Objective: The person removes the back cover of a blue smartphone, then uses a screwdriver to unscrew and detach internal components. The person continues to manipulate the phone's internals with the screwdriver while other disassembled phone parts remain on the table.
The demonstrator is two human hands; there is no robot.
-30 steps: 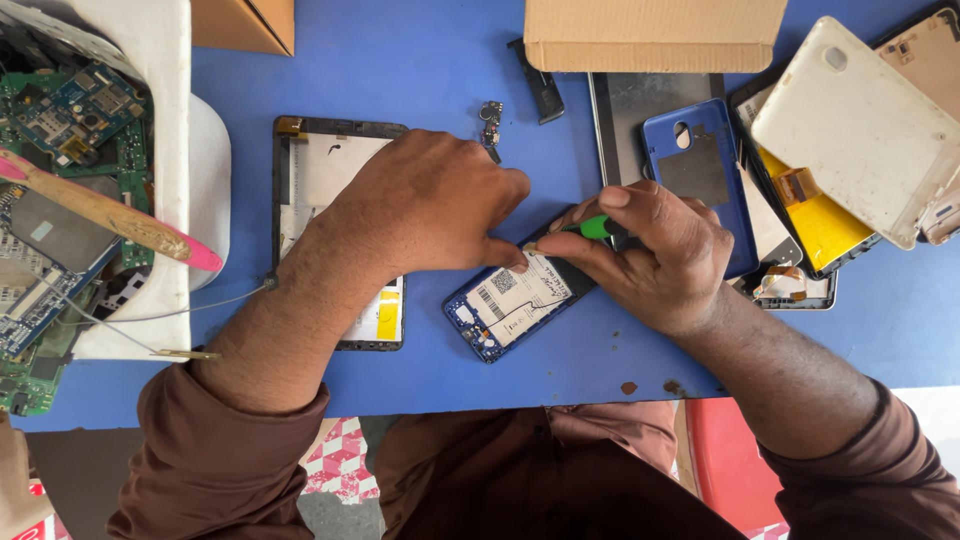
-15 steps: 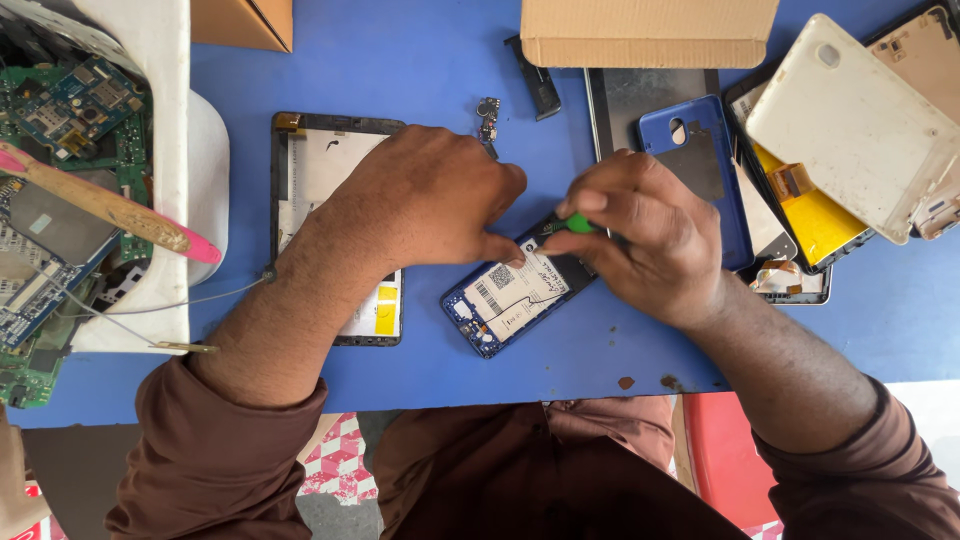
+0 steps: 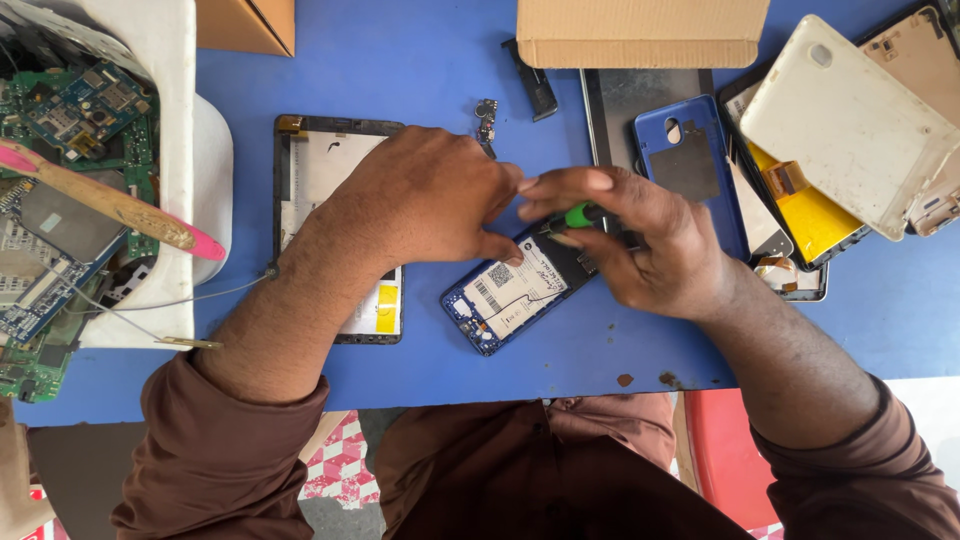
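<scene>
On the blue tabletop (image 3: pixel 420 70), an opened blue phone (image 3: pixel 512 292) lay tilted near the front edge, its back off and a white labelled battery showing inside. The left hand (image 3: pixel 420 200) rested palm down with its fingers curled, the thumb and fingertips pressing on the upper end of the phone to steady it; it gripped nothing else. The right hand (image 3: pixel 640 240) was closed around a small green-handled screwdriver (image 3: pixel 577 214), pinched between thumb and forefinger, with its tip pointing down at the top of the phone, though the exact point of contact was hidden by the fingers. Behind the left forearm lay a black-framed tablet shell (image 3: pixel 335 165) with a pale inner panel. Just beyond the right hand sat a loose blue back cover (image 3: pixel 690 165), and further right a white back cover (image 3: pixel 850 125) lay over a yellow-backed panel (image 3: pixel 805 215). A cardboard box (image 3: pixel 640 32) stood at the far edge, and a white tray (image 3: pixel 170 120) of green circuit boards (image 3: pixel 75 110) sat well apart on the left
</scene>
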